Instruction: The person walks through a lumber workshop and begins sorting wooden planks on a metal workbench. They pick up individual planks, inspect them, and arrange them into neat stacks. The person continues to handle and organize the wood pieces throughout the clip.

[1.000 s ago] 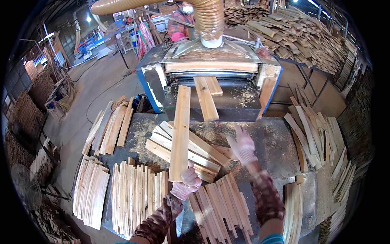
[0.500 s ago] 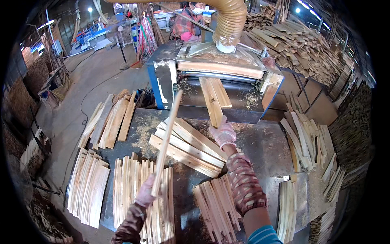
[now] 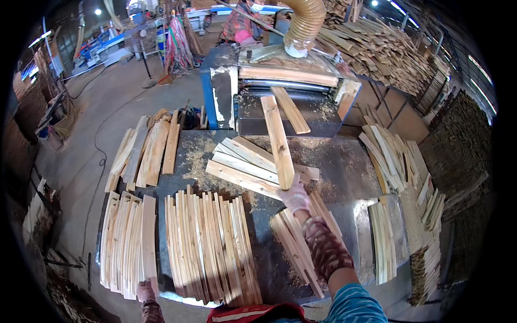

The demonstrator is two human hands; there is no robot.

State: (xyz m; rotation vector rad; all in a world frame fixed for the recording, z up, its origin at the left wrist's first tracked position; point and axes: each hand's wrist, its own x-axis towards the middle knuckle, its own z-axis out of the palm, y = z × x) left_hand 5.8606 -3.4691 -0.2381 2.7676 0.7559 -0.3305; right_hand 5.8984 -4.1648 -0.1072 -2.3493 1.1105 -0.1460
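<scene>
My right hand point(image 3: 295, 196), in a pale glove, is closed round the near end of a planed wooden board point(image 3: 277, 141). That board slants up in front of the machine, above a fan of loose boards point(image 3: 245, 169). Down at the lower left, my gloved left hand point(image 3: 146, 291) is closed on the near end of another board point(image 3: 149, 237). This one lies along the right side of a row of boards point(image 3: 121, 242). A further board point(image 3: 291, 111) sticks out of the blue planing machine point(image 3: 221, 97), its far end hidden under the rollers.
A wide row of narrow boards point(image 3: 207, 245) lies at the table's near middle, and a smaller bundle point(image 3: 293, 245) is partly under my right arm. More boards point(image 3: 383, 242) lie at the right. A ribbed hose point(image 3: 306, 24) tops the machine. Behind it is a masked person point(image 3: 242, 24).
My left hand has moved down and left, bringing its board onto the left row. My right hand has drawn its board back from the machine toward me. The view has shifted slightly.
</scene>
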